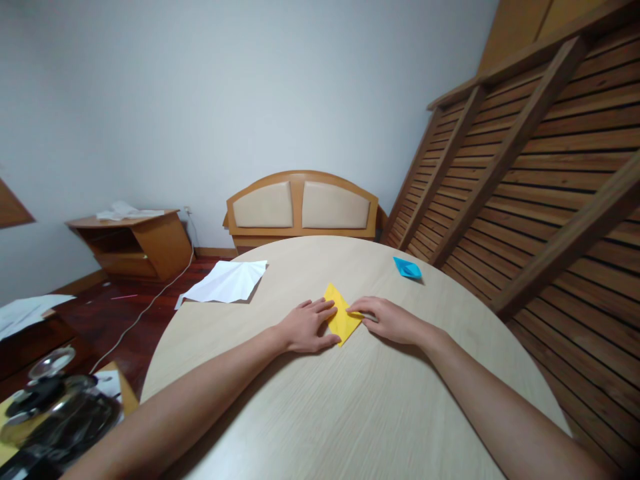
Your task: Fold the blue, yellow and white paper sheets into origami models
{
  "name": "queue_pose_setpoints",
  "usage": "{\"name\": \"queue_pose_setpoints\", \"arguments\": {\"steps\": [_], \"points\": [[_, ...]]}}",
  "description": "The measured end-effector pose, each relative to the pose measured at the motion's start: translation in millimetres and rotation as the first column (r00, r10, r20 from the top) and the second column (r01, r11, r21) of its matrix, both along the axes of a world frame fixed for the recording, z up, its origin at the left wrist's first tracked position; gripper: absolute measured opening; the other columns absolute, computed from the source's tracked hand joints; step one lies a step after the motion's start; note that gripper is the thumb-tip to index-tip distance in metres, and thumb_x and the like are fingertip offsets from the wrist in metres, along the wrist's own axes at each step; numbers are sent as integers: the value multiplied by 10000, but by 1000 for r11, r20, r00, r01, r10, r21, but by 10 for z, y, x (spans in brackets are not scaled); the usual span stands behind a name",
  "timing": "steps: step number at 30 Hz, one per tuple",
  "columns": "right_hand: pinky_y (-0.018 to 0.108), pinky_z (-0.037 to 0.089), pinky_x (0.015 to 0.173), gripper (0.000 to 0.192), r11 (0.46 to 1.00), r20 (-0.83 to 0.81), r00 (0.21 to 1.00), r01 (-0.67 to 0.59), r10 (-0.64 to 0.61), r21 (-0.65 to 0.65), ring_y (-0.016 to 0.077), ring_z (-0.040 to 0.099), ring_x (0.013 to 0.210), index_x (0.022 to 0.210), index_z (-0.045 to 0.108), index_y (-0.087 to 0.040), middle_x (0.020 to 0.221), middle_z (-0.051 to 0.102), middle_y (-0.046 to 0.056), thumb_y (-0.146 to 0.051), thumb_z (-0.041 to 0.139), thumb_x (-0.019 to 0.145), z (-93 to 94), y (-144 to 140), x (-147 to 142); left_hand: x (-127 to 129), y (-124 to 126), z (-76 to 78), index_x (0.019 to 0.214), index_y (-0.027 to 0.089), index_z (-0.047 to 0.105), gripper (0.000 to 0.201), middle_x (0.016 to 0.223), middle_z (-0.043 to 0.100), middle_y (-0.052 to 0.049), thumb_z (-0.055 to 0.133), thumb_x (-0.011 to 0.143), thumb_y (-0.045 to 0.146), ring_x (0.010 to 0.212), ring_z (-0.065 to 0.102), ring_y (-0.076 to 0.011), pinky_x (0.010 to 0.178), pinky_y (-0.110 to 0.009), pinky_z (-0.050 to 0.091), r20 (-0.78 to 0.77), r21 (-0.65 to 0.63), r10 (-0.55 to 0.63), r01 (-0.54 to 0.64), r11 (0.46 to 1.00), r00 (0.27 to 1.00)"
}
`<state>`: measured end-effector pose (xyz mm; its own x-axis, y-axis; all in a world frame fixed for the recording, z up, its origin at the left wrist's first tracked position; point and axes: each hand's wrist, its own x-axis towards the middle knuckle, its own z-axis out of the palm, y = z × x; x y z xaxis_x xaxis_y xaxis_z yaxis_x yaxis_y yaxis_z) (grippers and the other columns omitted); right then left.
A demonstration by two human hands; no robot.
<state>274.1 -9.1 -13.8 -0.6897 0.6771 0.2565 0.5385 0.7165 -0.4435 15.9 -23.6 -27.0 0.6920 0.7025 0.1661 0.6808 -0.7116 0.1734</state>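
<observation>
- While the round, pale wooden surface (370, 413) is reached over from its near edge by both arms, a diamond-shaped, creased piece of yellow paper (344, 327) is laid around its middle, between the two hands, with one tip aimed at the far edge and another at the near edge.
- The left hand (309, 327) is held open, palm down, with its fingers spread; the paper's left side is covered by the fingertips, and its near tip is touched by the thumb.
- The paper's right-hand corner is pinched between the thumb and fingers of the right hand (384, 319).
- A small folded blue paper (408, 269) is set just inside the far right edge of the surface, well apart from the right hand.
- A white pleated sheet (225, 281) is spread by the far left edge, which is reached by the sheet's outer end.
- Beyond the far edge, a headboard (297, 207) with two padded panels is seen against the wall.
- Past the right edge, a slatted wooden frame (540, 173) is leaned at a slant.
</observation>
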Motion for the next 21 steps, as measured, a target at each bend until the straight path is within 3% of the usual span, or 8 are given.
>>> {"name": "queue_pose_setpoints", "arguments": {"steps": [11,16,21], "points": [[388,401,1102,647,997,-71,996,-59,55,-56,202,577,1208,1177,713,-251,1284,644,49,47,458,663,-49,56,14,30,-42,9,1533,226,293,670,1587,299,-125,494,928,433,1476,227,-341,1173,-564,225,-20,-57,-113,111,992,993],[371,469,1014,465,996,-127,989,-84,78,-43,199,638,1085,1109,739,-237,1138,719,51,-22,521,759,3,15,-33,24,-43,15,1536,267,290,632,1600,261,-116,479,948,401,1476,223,-342,1175,-559,226,-17,-74,-133,131,989,991],[346,483,930,324,998,-42,997,-63,64,19,194,655,961,985,763,-234,996,750,39,-71,548,806,-5,-8,-49,12,-43,28,1518,286,337,598,1603,249,-111,485,948,387,1475,207,-365,1171,-563,237,-21,-82,-155,153,985,988]]}}
